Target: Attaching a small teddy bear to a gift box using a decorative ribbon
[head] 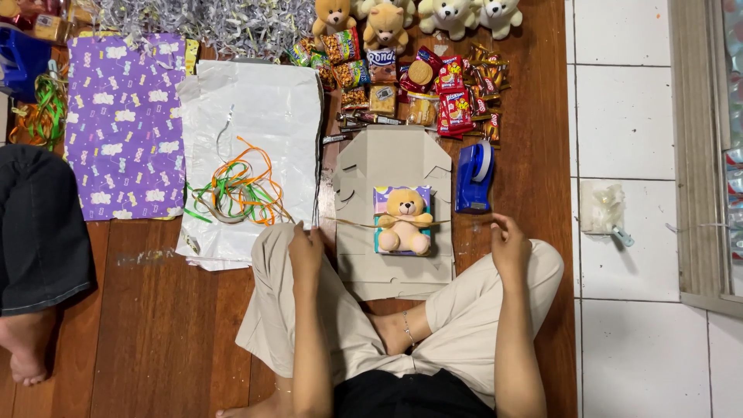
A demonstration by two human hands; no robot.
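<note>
While a small tan teddy bear [404, 220] sits on a flattened cardboard box [393, 271] on the wooden floor [155, 325], left hand [306, 249] and right hand [509, 246] pinch a thin gold ribbon [356, 224] taut across it, likely light, limp and slippery, best gripped near its ends.

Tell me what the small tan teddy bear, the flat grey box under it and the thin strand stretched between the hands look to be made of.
Small tan teddy bear: soft plush fabric, fuzzy and matte. Flat grey unfolded box: plain cardboard, dull, with cut flaps and fold creases. Thin yellowish strand, pulled across the bear between the left hand and right hand: probably ribbon or string; too thin to tell.
</note>
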